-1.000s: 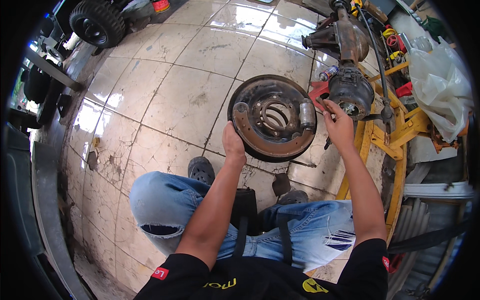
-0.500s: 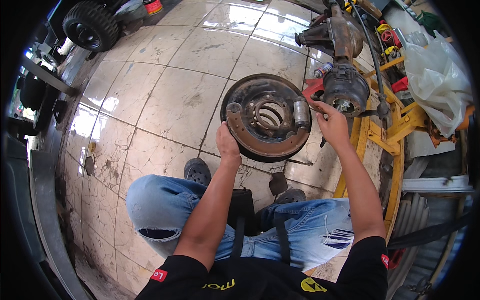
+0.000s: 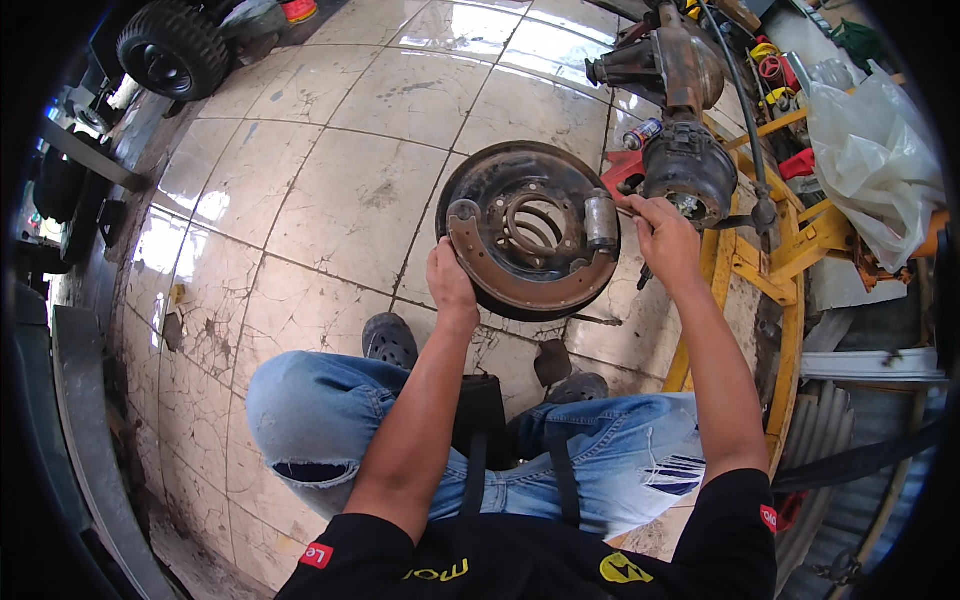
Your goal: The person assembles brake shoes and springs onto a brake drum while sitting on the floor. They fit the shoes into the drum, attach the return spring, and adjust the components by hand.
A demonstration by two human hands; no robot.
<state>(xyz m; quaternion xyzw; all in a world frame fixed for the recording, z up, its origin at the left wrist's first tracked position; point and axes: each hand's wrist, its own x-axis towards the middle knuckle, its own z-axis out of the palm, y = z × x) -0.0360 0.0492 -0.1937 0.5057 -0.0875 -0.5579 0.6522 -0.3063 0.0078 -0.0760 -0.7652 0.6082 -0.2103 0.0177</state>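
Observation:
A round black brake backing plate is held up tilted in front of me, above the tiled floor. A brown curved brake shoe lies along its lower left edge, and a silver wheel cylinder sits on its right side. My left hand grips the plate's lower left rim, fingers mostly hidden behind it. My right hand is closed in a pinch beside the wheel cylinder. Something thin and dark shows between its fingertips and the cylinder, too small to name.
A rusty axle housing with a black drum-like end rests on a yellow metal stand at the right. A spray can is beside it. Clear plastic sheeting hangs at far right. A knobby tyre stands at the upper left.
The view has shifted slightly. My right hand has stayed beside the wheel cylinder, its fingers a little closer to it; my left hand keeps its grip on the backing plate.

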